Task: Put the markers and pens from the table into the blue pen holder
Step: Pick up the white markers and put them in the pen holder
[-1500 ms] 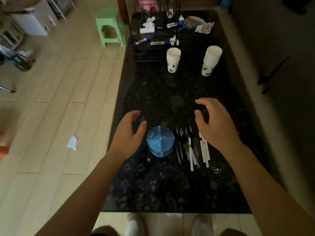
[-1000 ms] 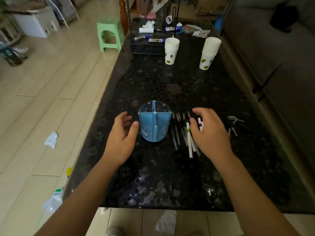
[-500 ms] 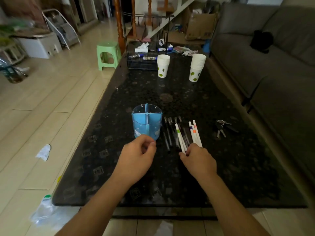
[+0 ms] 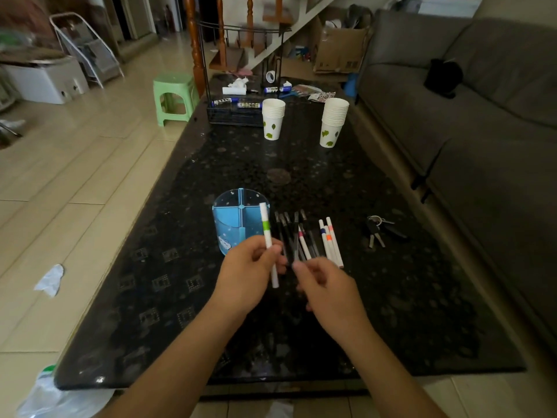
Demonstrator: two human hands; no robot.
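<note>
Beside the blue pen holder (image 4: 233, 224), on its right, the left hand (image 4: 245, 274) pinched a white marker with a green band (image 4: 267, 236) between thumb and fingertips, the slim barrel raised nearly upright so that its top crossed in front of the holder's rim. That holder was a round tub of translucent blue plastic, split by a cross-shaped divider into four compartments (no pen could be seen in any of them), and it stood on the black speckled stone table (image 4: 391, 312), whose polished top had a glossy sheen. Just right of the holder lay a fan of thin dark pens (image 4: 291, 230), then a white marker with a pink band (image 4: 303, 241), and further right a close pair of white markers with orange and blue bands (image 4: 329, 239). The right hand (image 4: 328, 286) hovered at the near ends of these, fingers loosely curled and gripping nothing that could be made out. A bunch of keys (image 4: 376, 229) rested well to the right of the holder. Far beyond it stood two stacks of white paper cups (image 4: 334, 122) printed with green leaves, and a black wire rack (image 4: 233, 114).
</note>
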